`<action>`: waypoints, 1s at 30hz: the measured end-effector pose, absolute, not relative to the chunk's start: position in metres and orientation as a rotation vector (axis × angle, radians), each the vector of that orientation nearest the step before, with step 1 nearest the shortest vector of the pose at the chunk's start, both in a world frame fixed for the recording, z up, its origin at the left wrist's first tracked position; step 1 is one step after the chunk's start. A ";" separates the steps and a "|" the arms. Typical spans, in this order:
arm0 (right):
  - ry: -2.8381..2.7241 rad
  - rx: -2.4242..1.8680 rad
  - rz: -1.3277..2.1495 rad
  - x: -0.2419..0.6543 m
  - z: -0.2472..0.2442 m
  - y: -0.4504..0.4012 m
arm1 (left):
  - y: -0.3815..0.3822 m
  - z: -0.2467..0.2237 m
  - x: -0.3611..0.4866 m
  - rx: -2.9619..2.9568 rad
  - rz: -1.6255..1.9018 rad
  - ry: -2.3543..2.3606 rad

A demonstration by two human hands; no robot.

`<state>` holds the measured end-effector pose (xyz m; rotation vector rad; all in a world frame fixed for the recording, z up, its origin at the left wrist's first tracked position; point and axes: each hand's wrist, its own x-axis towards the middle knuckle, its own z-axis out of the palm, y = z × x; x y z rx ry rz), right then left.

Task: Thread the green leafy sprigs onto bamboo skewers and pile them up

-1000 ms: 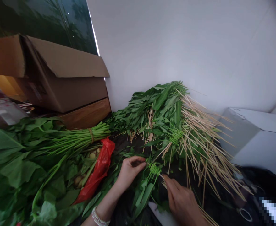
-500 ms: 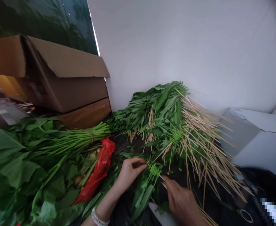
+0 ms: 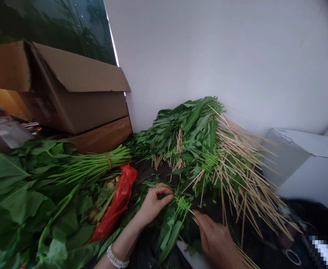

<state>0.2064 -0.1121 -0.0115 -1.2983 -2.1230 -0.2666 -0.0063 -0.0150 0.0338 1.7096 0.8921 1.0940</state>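
Observation:
Leafy green stems [image 3: 183, 204], folded in a tight row on a thin bamboo skewer [image 3: 192, 212], are between my hands, their long leaves [image 3: 170, 233] hanging below. My right hand [image 3: 216, 237] is closed around the skewer just right of the row, with more skewers [image 3: 246, 257] showing beneath the palm. At the row's left end, my left hand [image 3: 155, 204] is closed in a pinch of thumb and forefinger. Whatever lies between those fingertips is too small to make out. Behind them is a pile of similar skewered greens [image 3: 192, 123], their bare skewers [image 3: 245, 168] fanning out to the right.
Left of my hands lie a tied bunch of green stems [image 3: 96, 162], broad leaves [image 3: 21, 201] and a red plastic bag [image 3: 119, 205]. An open cardboard box [image 3: 82, 106] stands behind them. A white wall [image 3: 222, 48] rises at the back; a white box [image 3: 306, 168] stands right.
My left hand has shifted slightly left, its fingertips a little away from the row of stems. The right hand and the skewered greens have hardly moved.

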 end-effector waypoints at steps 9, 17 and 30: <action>-2.111 -1.256 -0.319 0.206 -0.013 -0.112 | -0.018 0.029 0.000 1.506 1.059 0.749; -2.149 -1.190 -0.306 0.198 -0.004 -0.115 | -0.005 0.030 -0.023 1.393 1.185 0.993; -2.208 -1.071 -0.419 0.195 0.001 -0.117 | 0.001 0.017 -0.018 2.347 0.952 1.258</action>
